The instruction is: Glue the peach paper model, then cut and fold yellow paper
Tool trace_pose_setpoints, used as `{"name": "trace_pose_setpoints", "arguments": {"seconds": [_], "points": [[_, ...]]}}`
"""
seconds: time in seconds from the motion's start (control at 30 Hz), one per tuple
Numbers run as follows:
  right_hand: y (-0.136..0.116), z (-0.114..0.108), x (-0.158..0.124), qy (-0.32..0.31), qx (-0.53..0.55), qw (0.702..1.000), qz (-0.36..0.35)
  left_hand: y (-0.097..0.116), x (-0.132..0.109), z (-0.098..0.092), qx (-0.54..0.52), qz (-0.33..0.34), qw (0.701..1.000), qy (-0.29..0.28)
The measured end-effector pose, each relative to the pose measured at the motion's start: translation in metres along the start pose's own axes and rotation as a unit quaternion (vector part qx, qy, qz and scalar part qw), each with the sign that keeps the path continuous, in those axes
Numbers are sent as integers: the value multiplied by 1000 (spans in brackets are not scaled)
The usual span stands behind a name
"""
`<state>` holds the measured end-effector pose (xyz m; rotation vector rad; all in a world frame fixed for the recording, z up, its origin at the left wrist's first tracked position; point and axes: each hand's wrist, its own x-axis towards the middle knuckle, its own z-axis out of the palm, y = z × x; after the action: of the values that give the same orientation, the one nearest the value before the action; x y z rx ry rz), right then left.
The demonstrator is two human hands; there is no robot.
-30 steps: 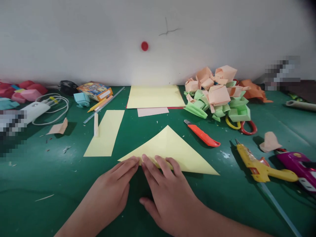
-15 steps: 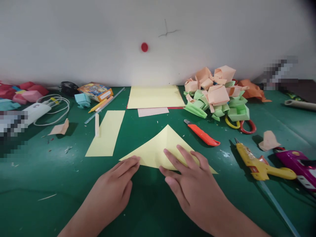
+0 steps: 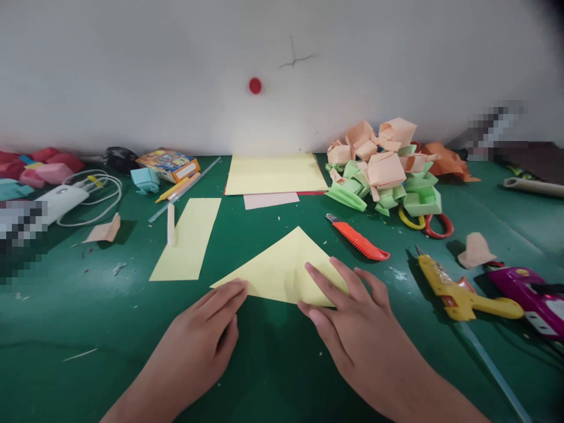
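Pale yellow paper triangle lying flat on the green tabletop, directly before the person, one corner pointing towards the white wall. Left hand resting its fingertips on the near edge, towards the left corner; fingers extended and lying together, closing round nothing. Right hand spreading its fingers wide over the right part of the sheet, covering that corner; palm down, pressing rather than gripping.

Left of the triangle, a pale yellow slanted paper strip is lying apart, a slim cream-coloured stick overlapping its left edge. Beyond the right hand, an orange-red plastic box cutter is lying aslant, its metal tip pointing away. Further right, a yellow glue gun is lying on its side near a purple power strip.

Towards the wall, a stack of pale yellow sheets is lying centrally; right of it, folded peach and green paper pieces are heaping up.
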<state>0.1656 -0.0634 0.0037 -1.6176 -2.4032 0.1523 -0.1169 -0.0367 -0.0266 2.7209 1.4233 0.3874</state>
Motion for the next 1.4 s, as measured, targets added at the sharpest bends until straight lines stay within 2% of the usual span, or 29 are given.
{"name": "trace_pose_setpoints", "arguments": {"seconds": [0.1, 0.2, 0.3, 0.4, 0.5, 0.9, 1.2, 1.4], "points": [[-2, -1, 4, -8, 8, 1000, -5, 15, 4, -6, -1, 12, 1000, 1], [-3, -2, 7, -13, 17, 1000, -4, 42, 13, -6, -2, 40, 999, 26], [-2, -2, 7, -14, 19, 1000, -4, 66, 23, 4, 23, 54, 997, 50], [-1, -4, 7, -27, 13, 1000, -4, 74, 26, 17, 49, 65, 995, 58], [1, -5, 8, -40, 12, 999, 1, 71, 23, 21, 84, 68, 993, 53], [8, -8, 6, -44, 32, 998, 19, 46, 22, 5, 115, 47, 992, 28], [10, -6, 1, -34, 27, 999, 19, 27, 11, -1, 100, -42, 994, 30], [11, -4, 1, -37, 31, 999, 20, -3, 3, -17, 117, -104, 986, 60]]}}
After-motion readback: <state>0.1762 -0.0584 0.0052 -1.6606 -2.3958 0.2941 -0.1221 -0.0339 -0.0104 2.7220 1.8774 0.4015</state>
